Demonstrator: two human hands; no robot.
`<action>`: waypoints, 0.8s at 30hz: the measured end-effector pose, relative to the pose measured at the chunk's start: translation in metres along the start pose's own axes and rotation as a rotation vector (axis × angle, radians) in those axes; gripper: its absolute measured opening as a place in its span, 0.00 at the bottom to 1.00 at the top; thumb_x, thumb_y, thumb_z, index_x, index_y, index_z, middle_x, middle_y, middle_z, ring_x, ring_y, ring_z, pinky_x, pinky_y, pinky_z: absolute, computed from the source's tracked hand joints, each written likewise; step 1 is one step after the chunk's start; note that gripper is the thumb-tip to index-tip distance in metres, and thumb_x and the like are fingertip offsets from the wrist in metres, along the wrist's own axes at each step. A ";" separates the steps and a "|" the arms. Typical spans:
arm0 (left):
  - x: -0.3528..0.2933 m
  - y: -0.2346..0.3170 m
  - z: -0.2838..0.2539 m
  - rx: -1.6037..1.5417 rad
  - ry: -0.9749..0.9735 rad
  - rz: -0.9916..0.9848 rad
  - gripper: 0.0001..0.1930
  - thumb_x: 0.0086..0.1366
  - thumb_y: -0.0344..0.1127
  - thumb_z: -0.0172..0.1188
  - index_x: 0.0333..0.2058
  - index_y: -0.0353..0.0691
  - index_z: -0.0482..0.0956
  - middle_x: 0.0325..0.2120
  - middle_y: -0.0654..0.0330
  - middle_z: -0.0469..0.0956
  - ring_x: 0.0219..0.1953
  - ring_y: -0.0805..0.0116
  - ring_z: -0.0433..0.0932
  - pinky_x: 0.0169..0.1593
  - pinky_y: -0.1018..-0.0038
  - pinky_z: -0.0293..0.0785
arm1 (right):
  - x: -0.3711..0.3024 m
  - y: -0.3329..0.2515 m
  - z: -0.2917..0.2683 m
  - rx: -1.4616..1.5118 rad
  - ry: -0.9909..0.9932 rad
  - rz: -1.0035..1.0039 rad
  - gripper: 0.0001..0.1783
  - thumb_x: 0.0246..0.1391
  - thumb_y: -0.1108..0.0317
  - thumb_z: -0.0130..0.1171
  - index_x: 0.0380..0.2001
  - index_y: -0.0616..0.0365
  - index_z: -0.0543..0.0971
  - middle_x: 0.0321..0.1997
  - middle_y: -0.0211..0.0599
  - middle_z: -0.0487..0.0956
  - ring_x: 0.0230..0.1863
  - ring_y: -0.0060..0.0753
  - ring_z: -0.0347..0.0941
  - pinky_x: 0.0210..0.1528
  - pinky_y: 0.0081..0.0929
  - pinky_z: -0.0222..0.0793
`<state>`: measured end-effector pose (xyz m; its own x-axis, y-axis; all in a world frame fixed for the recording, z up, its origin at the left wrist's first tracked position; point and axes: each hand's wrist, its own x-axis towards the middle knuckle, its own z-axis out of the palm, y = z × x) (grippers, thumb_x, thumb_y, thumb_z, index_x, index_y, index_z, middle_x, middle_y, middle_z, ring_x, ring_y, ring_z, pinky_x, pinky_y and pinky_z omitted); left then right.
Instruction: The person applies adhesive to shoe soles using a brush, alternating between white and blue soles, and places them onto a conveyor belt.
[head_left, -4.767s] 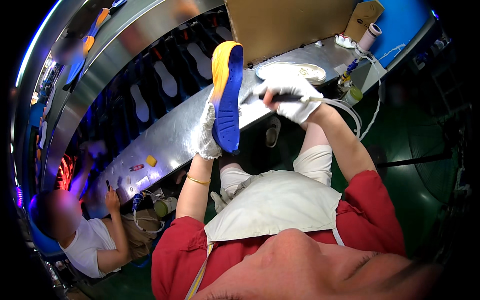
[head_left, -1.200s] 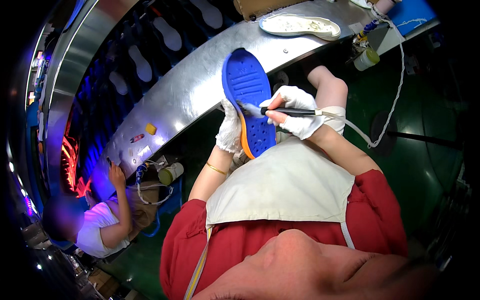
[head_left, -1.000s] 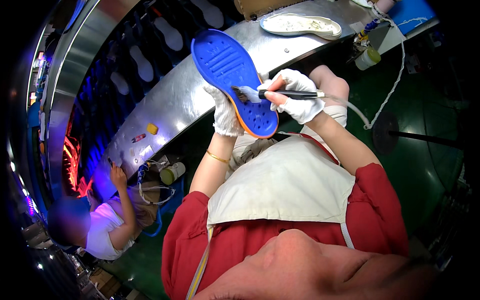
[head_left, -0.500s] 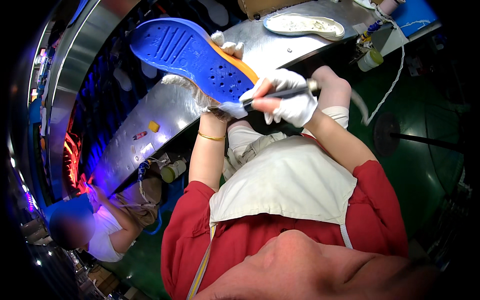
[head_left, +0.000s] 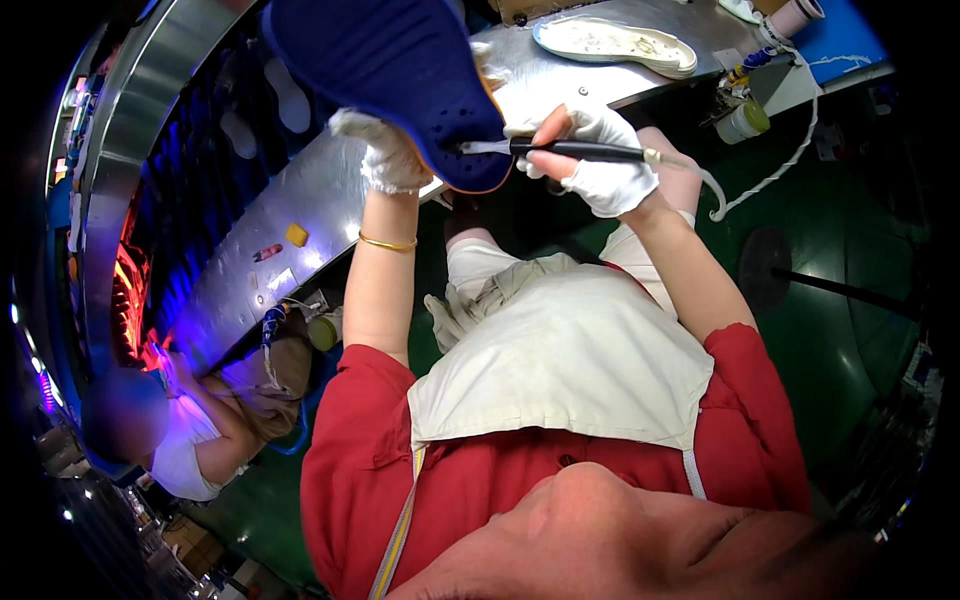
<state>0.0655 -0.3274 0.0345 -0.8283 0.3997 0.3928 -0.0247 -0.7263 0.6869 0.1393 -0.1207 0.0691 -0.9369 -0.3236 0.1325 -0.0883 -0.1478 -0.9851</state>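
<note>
A dark blue shoe sole [head_left: 380,60] with an orange edge and small round holes is held up in front of me, its top cut off by the picture's edge. My left hand [head_left: 388,150], in a white glove, grips it; some of the fingers are behind it. My gloved right hand [head_left: 605,160], thumb and forefinger bare, is closed round a brush [head_left: 580,150] with a black handle and a pale flat tip. That tip lies over the sole's near end, beside the holes. From the handle's rear runs a whitish tube.
A metal bench [head_left: 330,200] bears a white sole [head_left: 620,45], a yellow block [head_left: 297,235] and a small red item [head_left: 267,252]. Beyond its right end hangs a jar [head_left: 742,122] near a cord. At far left another person [head_left: 200,430] works. A round black stand base [head_left: 765,265] is on the right.
The sole has moved up and tilted, its face now darker. The brush has shifted from the sole's lower edge onto its face near the holes, its handle now more level.
</note>
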 end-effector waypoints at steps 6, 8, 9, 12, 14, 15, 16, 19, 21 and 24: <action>0.003 0.005 -0.011 0.237 0.063 -0.198 0.48 0.45 0.72 0.52 0.53 0.36 0.66 0.47 0.53 0.73 0.48 0.62 0.74 0.51 0.67 0.73 | 0.017 -0.006 -0.008 -0.301 -0.214 0.205 0.07 0.39 0.78 0.63 0.26 0.61 0.77 0.28 0.33 0.78 0.32 0.25 0.74 0.37 0.20 0.71; 0.007 0.012 -0.001 0.342 0.058 -0.288 0.41 0.50 0.68 0.54 0.50 0.36 0.69 0.42 0.54 0.76 0.43 0.63 0.77 0.47 0.71 0.76 | 0.020 -0.005 -0.022 -0.101 -0.302 0.288 0.08 0.36 0.78 0.63 0.25 0.62 0.77 0.28 0.35 0.78 0.29 0.25 0.75 0.35 0.18 0.71; 0.011 0.013 0.001 0.376 0.031 -0.311 0.43 0.49 0.70 0.51 0.51 0.36 0.68 0.42 0.53 0.76 0.43 0.62 0.78 0.46 0.71 0.76 | 0.023 -0.006 -0.026 -0.079 -0.361 0.246 0.08 0.36 0.78 0.63 0.24 0.62 0.77 0.28 0.35 0.78 0.28 0.25 0.75 0.34 0.18 0.71; 0.022 0.011 0.004 0.379 0.057 -0.401 0.42 0.52 0.70 0.48 0.51 0.35 0.69 0.40 0.51 0.77 0.40 0.64 0.79 0.43 0.71 0.78 | 0.021 -0.012 -0.019 -0.049 -0.256 0.210 0.07 0.39 0.78 0.62 0.25 0.61 0.77 0.28 0.33 0.77 0.32 0.22 0.73 0.36 0.18 0.70; 0.029 0.015 0.012 0.445 0.183 -0.474 0.38 0.54 0.67 0.49 0.49 0.36 0.71 0.39 0.53 0.77 0.39 0.66 0.79 0.41 0.73 0.78 | 0.022 -0.007 -0.013 -0.263 -0.193 0.162 0.06 0.42 0.77 0.61 0.27 0.57 0.76 0.28 0.30 0.77 0.33 0.22 0.73 0.38 0.19 0.69; 0.032 0.016 0.017 0.477 0.243 -0.509 0.36 0.56 0.66 0.49 0.48 0.36 0.72 0.38 0.53 0.77 0.38 0.67 0.79 0.40 0.74 0.78 | 0.022 -0.015 -0.007 -0.433 -0.210 0.155 0.06 0.42 0.76 0.61 0.27 0.56 0.77 0.28 0.30 0.78 0.33 0.22 0.73 0.39 0.20 0.69; 0.035 0.012 0.018 0.496 0.261 -0.490 0.32 0.58 0.63 0.51 0.45 0.37 0.74 0.36 0.55 0.78 0.36 0.70 0.79 0.38 0.76 0.78 | 0.021 -0.013 -0.007 -0.412 -0.238 0.165 0.06 0.42 0.76 0.61 0.27 0.56 0.77 0.28 0.31 0.78 0.33 0.23 0.73 0.39 0.20 0.69; 0.034 0.012 0.019 0.517 0.318 -0.553 0.30 0.58 0.60 0.53 0.45 0.37 0.74 0.35 0.56 0.78 0.33 0.71 0.79 0.36 0.79 0.78 | 0.024 -0.037 -0.005 -0.506 -0.290 0.215 0.06 0.41 0.76 0.62 0.26 0.56 0.77 0.28 0.30 0.78 0.31 0.21 0.73 0.38 0.19 0.70; 0.034 0.011 0.019 0.485 0.355 -0.583 0.30 0.59 0.60 0.53 0.46 0.37 0.74 0.34 0.56 0.78 0.33 0.71 0.79 0.36 0.80 0.77 | 0.030 -0.026 -0.012 -0.253 -0.258 0.324 0.06 0.41 0.77 0.61 0.26 0.58 0.77 0.26 0.29 0.77 0.31 0.21 0.73 0.36 0.18 0.69; 0.039 0.013 0.013 0.399 0.341 -0.614 0.26 0.60 0.55 0.54 0.46 0.36 0.73 0.36 0.58 0.78 0.35 0.72 0.78 0.38 0.80 0.76 | 0.033 -0.008 -0.013 -0.466 -0.198 0.140 0.05 0.42 0.74 0.60 0.26 0.53 0.77 0.26 0.28 0.76 0.30 0.21 0.72 0.33 0.19 0.67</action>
<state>0.0397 -0.3141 0.0665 -0.8583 0.4235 -0.2896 -0.3828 -0.1526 0.9112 0.1045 -0.1183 0.0802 -0.8724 -0.4879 -0.0305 -0.1498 0.3262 -0.9334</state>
